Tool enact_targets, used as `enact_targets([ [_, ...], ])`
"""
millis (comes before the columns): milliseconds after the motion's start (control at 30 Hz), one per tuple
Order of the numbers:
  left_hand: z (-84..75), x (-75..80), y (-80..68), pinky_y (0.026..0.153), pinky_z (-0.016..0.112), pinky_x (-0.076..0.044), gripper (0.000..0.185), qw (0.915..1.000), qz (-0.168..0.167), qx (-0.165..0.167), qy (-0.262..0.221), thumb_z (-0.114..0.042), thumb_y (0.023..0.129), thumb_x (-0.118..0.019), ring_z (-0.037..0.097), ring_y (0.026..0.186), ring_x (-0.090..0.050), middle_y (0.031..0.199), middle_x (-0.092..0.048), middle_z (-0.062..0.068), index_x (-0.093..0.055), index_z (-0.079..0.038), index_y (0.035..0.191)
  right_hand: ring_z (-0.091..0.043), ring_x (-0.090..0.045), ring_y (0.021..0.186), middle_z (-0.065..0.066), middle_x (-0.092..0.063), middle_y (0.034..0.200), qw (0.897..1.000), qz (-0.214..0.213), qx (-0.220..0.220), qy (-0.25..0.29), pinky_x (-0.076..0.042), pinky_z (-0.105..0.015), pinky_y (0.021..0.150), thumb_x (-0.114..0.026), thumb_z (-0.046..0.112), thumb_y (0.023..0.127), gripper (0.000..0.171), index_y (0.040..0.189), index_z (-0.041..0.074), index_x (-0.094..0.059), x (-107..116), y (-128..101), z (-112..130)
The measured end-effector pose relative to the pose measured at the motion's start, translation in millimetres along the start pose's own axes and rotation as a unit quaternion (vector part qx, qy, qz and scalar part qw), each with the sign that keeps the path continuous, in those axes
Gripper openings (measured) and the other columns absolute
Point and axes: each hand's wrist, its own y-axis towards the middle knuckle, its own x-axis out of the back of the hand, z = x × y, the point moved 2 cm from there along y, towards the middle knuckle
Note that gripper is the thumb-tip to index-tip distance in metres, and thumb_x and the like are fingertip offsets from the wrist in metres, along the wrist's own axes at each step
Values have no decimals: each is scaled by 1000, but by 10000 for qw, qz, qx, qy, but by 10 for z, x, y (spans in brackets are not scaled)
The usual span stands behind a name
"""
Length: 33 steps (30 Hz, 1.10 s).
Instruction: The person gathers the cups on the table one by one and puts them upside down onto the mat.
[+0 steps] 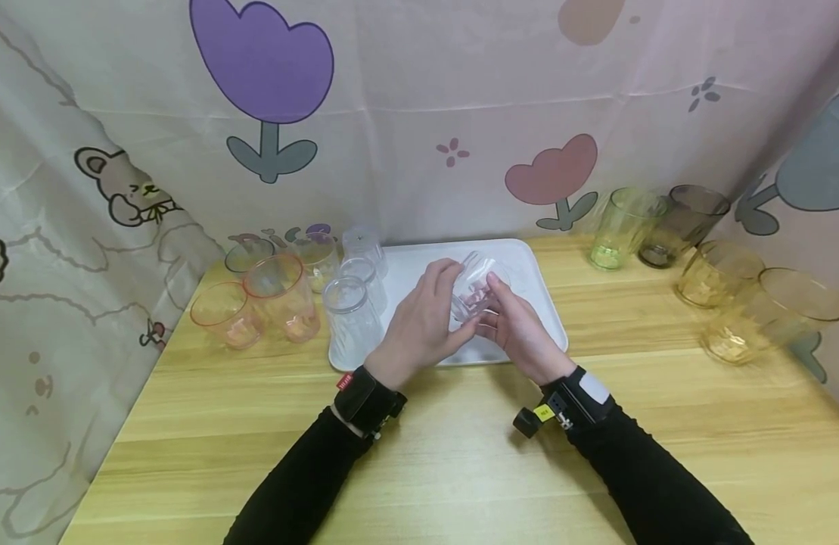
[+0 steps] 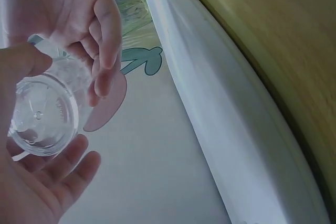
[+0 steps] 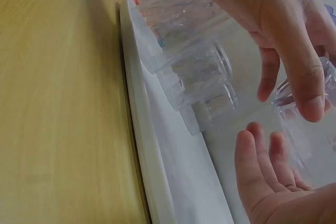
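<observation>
The wooden counter (image 1: pixel 460 454) carries everything here, with a cartoon-print curtain (image 1: pixel 392 113) hanging behind it. Near its back middle lies the white tray (image 1: pixel 535 276), which serves as the landmark. On the tray's left part stand three clear ribbed cups (image 1: pixel 351 314), one behind another. Just left of the tray, on the bare wood, are orange-tinted cups (image 1: pixel 283 295) and a couple of paler ones behind them. Well to the right of the tray sit a green cup (image 1: pixel 619 227), a dark smoky cup (image 1: pixel 685 223) and two amber cups (image 1: pixel 766 310), some of them tilted.

Above the middle of the tray, both hands hold one clear cup (image 1: pixel 475 291), tipped on its side and lifted off the tray. The left hand (image 1: pixel 422 325) curls its fingers (image 2: pixel 107 35) and thumb round the cup's wall from the left. The right hand (image 1: pixel 521 329) cradles the cup from the right and beneath, its fingers (image 3: pixel 257 156) only loosely bent and touching the wall.
</observation>
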Motion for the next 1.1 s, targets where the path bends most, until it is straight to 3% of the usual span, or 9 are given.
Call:
enact_targets([
  [133, -1, 33, 9, 73, 33, -59, 74, 9991, -308, -284, 27, -21, 83, -85, 26, 102, -61, 135, -49, 19, -43, 2, 139, -10, -65, 90, 6, -67, 98, 10000, 12, 47, -75, -56, -28, 88, -43, 53, 109, 43, 121, 13, -53, 11, -1, 15],
  [300, 5, 93, 8, 68, 32, -58, 69, 9970, -650, -406, 84, -20, 82, -85, 24, 88, -62, 133, -52, 18, -47, 1, 135, -12, -68, 93, 0, -65, 105, 9987, -54, 316, -392, -58, -34, 90, -42, 51, 109, 49, 127, 7, -51, 14, 11, 41],
  [533, -12, 164, 80, 59, 32, -56, 59, 9937, -1101, -189, -104, -18, 85, -80, 22, 75, -62, 132, -53, 18, -48, 2, 131, -22, -70, 106, -14, -61, 124, 9885, -435, 850, -1173, -59, -37, 92, -35, 52, 111, 63, 140, -3, -47, 125, 10, 156],
  [667, -30, 183, 157, 58, 32, -57, 56, 9908, -1328, -29, -257, -16, 86, -78, 24, 83, -66, 134, -52, 18, -50, 1, 131, -31, -65, 116, -23, -57, 135, 9764, -865, 1076, -1659, -58, -35, 94, -35, 49, 112, 63, 144, -4, -46, 266, 7, 245],
  [800, -28, 193, 236, 64, 33, -58, 53, 9869, -1568, 65, -377, -12, 86, -77, 28, 102, -66, 135, -53, 18, -52, 0, 132, -35, -58, 125, -25, -53, 142, 9535, -1303, 1121, -2474, -53, -42, 102, -45, 44, 110, 61, 149, -4, -44, 433, 12, 318],
  [933, 4, 204, 324, 70, 34, -59, 51, 9826, -1784, 199, -479, -8, 87, -76, 30, 113, -63, 136, -53, 19, -54, -1, 132, -39, -54, 130, -22, -54, 142, 9169, -1615, 1115, -3475, -46, -51, 106, -56, 42, 106, 62, 149, -1, -46, 587, -13, 392],
  [1100, 75, 218, 418, 74, 39, -59, 48, 9774, -1922, 611, -634, -5, 87, -77, 34, 117, -61, 135, -50, 20, -61, -5, 132, -46, -56, 124, -28, -52, 140, 8707, -1616, 966, -4544, -47, -57, 102, -58, 40, 105, 64, 147, -7, -46, 758, -42, 440],
])
